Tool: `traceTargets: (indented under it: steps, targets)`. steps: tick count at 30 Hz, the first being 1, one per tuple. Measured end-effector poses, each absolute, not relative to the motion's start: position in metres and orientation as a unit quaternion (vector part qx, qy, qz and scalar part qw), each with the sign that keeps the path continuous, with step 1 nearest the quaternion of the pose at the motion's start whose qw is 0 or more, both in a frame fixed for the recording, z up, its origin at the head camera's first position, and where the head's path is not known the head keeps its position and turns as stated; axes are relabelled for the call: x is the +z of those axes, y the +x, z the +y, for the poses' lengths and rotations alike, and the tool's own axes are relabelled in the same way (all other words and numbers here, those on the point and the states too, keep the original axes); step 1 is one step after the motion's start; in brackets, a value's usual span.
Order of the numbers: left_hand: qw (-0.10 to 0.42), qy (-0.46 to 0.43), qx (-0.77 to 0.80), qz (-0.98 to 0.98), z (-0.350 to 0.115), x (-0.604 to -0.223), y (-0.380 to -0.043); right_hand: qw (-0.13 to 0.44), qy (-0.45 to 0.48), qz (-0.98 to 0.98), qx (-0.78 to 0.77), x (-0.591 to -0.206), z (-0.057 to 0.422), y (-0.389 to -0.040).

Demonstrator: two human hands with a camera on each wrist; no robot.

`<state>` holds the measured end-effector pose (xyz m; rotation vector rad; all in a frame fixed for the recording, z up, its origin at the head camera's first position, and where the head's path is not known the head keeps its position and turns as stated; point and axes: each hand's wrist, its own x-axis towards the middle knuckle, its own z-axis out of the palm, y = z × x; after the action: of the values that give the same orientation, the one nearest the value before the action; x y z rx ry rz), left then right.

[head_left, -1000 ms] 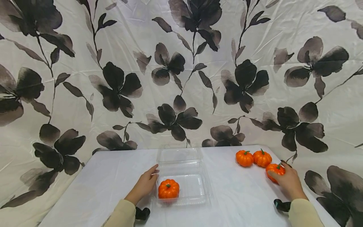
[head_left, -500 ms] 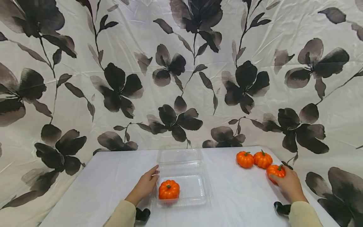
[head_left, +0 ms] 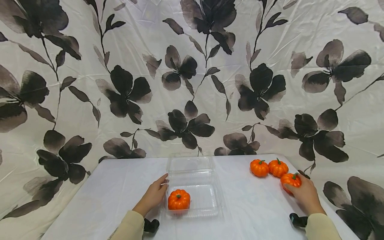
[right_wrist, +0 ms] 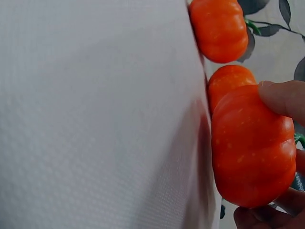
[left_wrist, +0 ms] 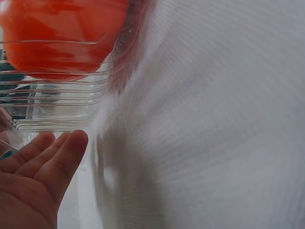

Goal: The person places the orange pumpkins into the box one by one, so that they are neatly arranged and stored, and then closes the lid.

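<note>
In the head view my right hand (head_left: 306,193) holds a small orange pumpkin (head_left: 289,183) with a green stem at the table's right side. The right wrist view shows the thumb (right_wrist: 286,98) on one side of this pumpkin (right_wrist: 252,148) and fingers around the other. My left hand (head_left: 154,194) is at the left side of a clear plastic clamshell box (head_left: 201,196), whose lid lies back. Its straight fingertips (left_wrist: 78,138) meet the box's ribbed wall in the left wrist view. Another pumpkin (head_left: 179,200) sits inside the box, in its front left part.
Two more pumpkins, one (head_left: 259,168) left of the other (head_left: 278,167), stand side by side just behind the held one. A white cloth covers the table (head_left: 246,203). Behind its far edge hangs a floral curtain (head_left: 222,110).
The pumpkin in my right hand has shifted very slightly left, closer to the pair behind it. My left hand and the box stay as they were.
</note>
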<state>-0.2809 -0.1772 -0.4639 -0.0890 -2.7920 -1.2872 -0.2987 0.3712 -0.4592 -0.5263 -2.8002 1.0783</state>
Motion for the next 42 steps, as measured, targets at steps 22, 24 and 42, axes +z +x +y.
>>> traceTargets:
  steps: [22,24,42]
  targets:
    - [0.023,-0.026,-0.420,-0.907,-0.176,-0.460,-0.282,0.066,-0.082,-0.941,0.323,-0.440,0.339,-0.297]
    - [0.022,-0.027,-0.420,-0.907,-0.176,-0.459,-0.281,0.073,-0.071,-0.943,0.317,-0.438,0.335,-0.296]
    - [0.020,-0.029,-0.422,-0.906,-0.179,-0.462,-0.285,0.103,-0.009,-0.946,0.307,-0.418,0.297,-0.289]
